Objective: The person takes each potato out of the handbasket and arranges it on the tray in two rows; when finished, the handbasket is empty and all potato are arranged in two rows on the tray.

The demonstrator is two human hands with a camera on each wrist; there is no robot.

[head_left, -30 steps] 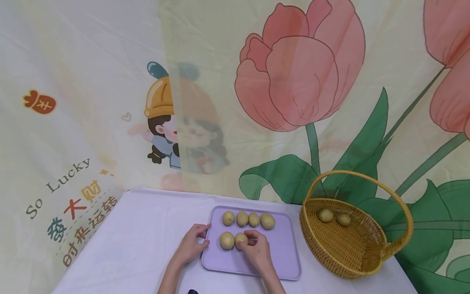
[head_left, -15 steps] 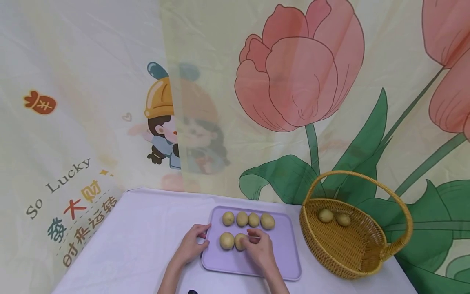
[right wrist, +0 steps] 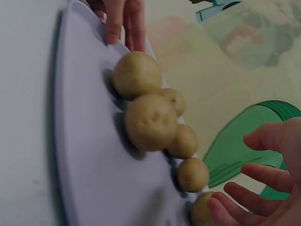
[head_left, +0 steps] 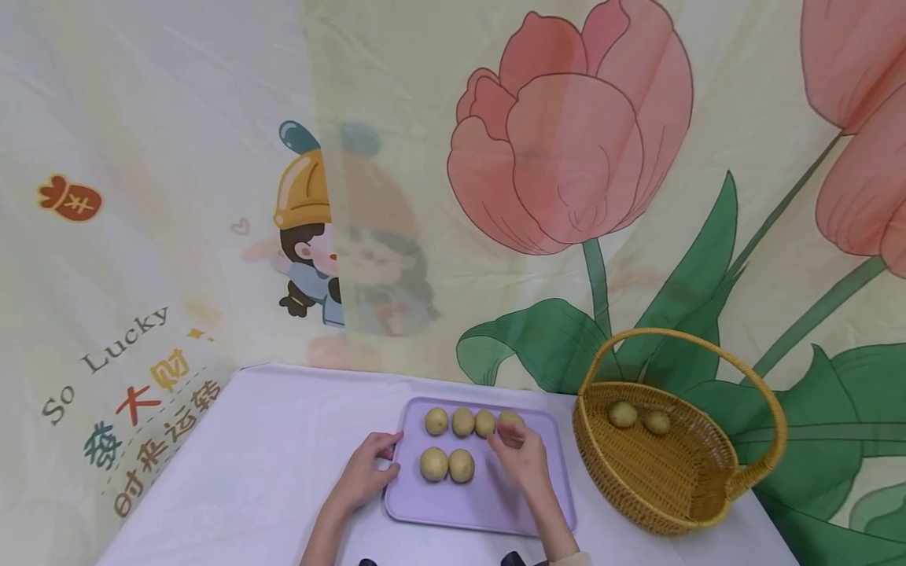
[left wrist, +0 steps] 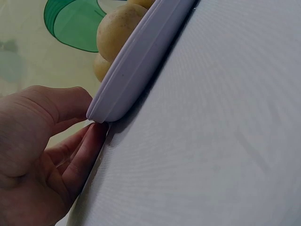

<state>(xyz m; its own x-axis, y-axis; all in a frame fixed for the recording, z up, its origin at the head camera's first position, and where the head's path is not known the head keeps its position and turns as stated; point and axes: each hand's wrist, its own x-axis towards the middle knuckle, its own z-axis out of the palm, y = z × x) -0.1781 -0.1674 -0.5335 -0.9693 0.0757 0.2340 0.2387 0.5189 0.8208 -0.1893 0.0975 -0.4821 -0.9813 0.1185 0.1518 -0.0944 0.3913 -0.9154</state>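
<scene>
On a pale purple tray lie several round yellow-brown potatoes. A row of them, with one potato at its left end, runs along the back, and a pair with a larger potato sits in front. My left hand holds the tray's left edge; in the left wrist view the thumb and fingers meet around its corner. My right hand hovers over the tray's right part, empty, fingers loosely bent and apart in the right wrist view. It partly hides the rightmost back potato.
Right of the tray stands a wicker basket with a tall arched handle and two potatoes inside. A white cloth covers the table. Printed curtains hang behind. Small dark objects show at the bottom edge.
My right hand has let go of the right potato of the front pair and moved right and slightly back over the tray. The left hand stays at the tray's edge.
</scene>
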